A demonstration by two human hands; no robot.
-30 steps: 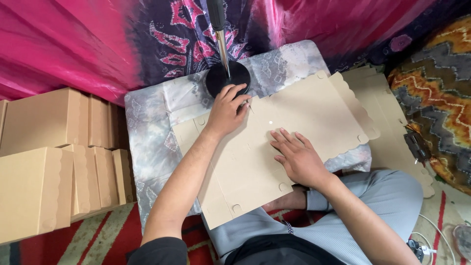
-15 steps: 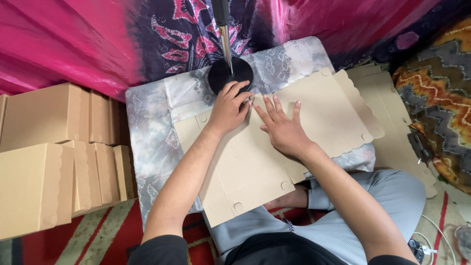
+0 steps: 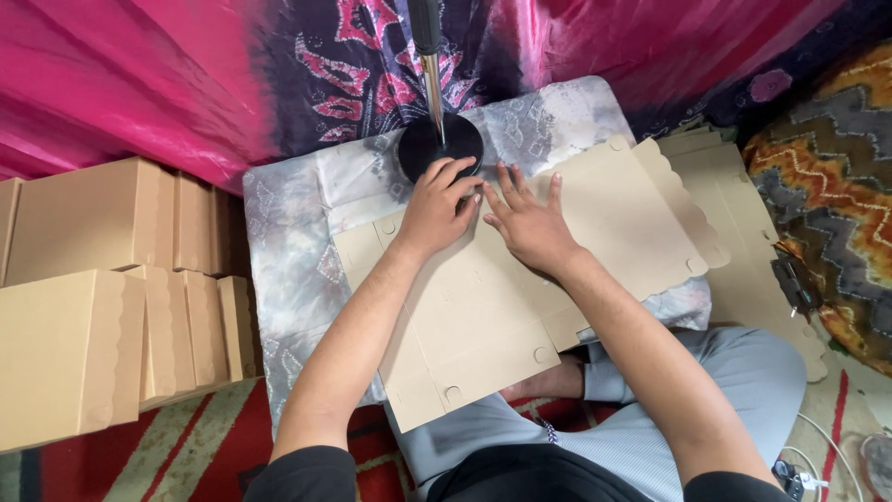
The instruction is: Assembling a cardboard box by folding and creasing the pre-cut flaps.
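Note:
A flat, unfolded tan cardboard box blank (image 3: 483,316) with scalloped flaps lies across a small table draped in a grey patterned cloth (image 3: 288,270). My left hand (image 3: 437,206) presses on the blank's far edge with bent fingers, right by the black round base of a stand (image 3: 437,144). My right hand (image 3: 525,218) lies flat on the cardboard beside it, fingers spread and pointing away from me. The two hands nearly touch. Neither hand grips anything.
Folded tan boxes (image 3: 102,288) are stacked at the left on a red striped rug. More flat blanks (image 3: 743,270) lie at the right, with a small black object (image 3: 797,284) on them. A pink and purple cloth hangs behind. My grey-trousered legs are crossed below.
My right hand slid up across the cardboard from the near right toward the far edge, ending beside my left hand. The left hand stayed in place.

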